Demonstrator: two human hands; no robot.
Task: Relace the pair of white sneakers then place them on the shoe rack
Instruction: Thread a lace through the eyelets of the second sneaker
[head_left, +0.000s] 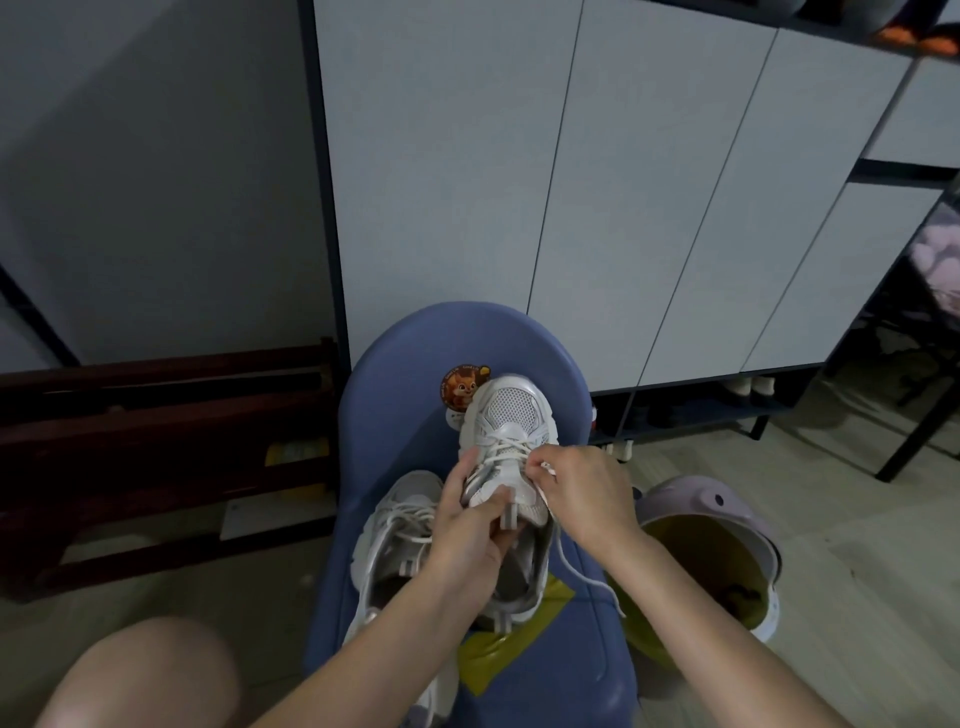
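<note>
Now, from the head camera, the person is working over a blue stool (395, 358), and both white sneakers are sitting on its seat. The sneaker being laced (511, 431) is lying toe-away in the middle; the second sneaker (395, 525) is resting just beside it on the left, its laces looking loosely threaded.

The left hand (470, 535) is curling its fingers around the tongue and collar of the middle sneaker, thumb pressing the side, holding it steady. The right hand (582, 499) is pinching the lace (571, 564) at an upper eyelet on the right side, fingers closed tight on it, while the free end is trailing down across the seat toward the stool's edge.

Only the lower crossings are looking done, so I'd judge the lacing as roughly midway on this shoe.

The risks from here: that pinch is small, so the lace tip could be slipping out before it clears the eyelet. The dangling tail could be snagging on the stool edge or dropping into the pale bucket (727, 519) just to the right. And if the left hand is easing off, the sneaker could be sliding off the curved seat. The shoe rack is not clearly identifiable here.
</note>
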